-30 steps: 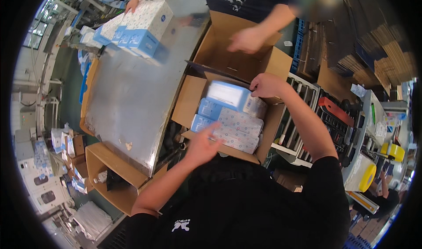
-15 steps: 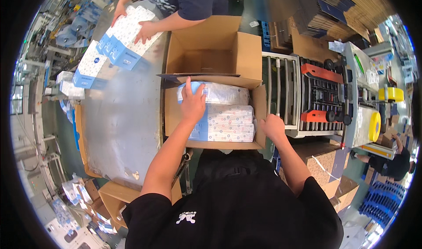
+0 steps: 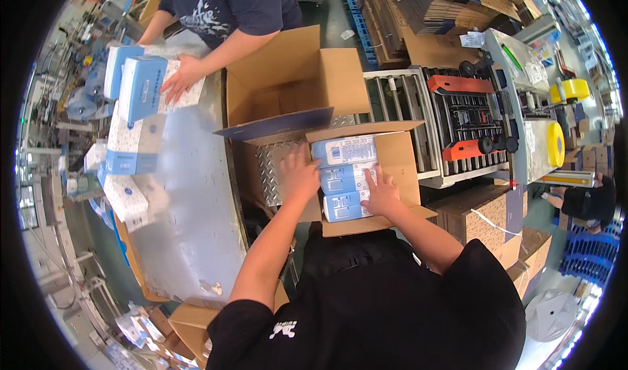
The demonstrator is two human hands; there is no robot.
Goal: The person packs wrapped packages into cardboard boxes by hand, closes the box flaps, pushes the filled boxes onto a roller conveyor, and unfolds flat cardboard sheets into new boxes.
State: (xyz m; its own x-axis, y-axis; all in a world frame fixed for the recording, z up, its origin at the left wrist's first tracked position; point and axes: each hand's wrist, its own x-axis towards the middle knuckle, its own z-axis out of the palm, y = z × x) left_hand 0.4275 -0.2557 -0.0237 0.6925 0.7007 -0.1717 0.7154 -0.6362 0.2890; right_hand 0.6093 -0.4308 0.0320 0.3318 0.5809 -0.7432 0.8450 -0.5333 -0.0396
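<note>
In front of me stands an open cardboard carton point(image 3: 407, 174) with several blue-and-white soft packs point(image 3: 347, 179) in a row inside. My left hand point(image 3: 299, 175) is at the carton's left flap, fingers apart, fingertips close to the packs' left ends. My right hand point(image 3: 383, 193) lies on the packs with its fingers spread, one finger stretched across the middle pack. Neither hand grips a pack. Behind this carton is a second open carton point(image 3: 278, 99), with nothing seen inside. Its near flap leans toward me.
At the far left a co-worker's hands hold blue-and-white packs point(image 3: 145, 85) above a metal table point(image 3: 196, 239); more packs point(image 3: 125, 197) lie there. A roller conveyor point(image 3: 392, 102) runs to the right, toward a machine with red guides point(image 3: 461, 85). Flattened cartons point(image 3: 451, 10) are stacked behind.
The filled carton has shifted right, away from the rear carton. My left hand has left the packs for the left flap; my right hand has moved from the right wall onto the packs. The co-worker has raised packs.
</note>
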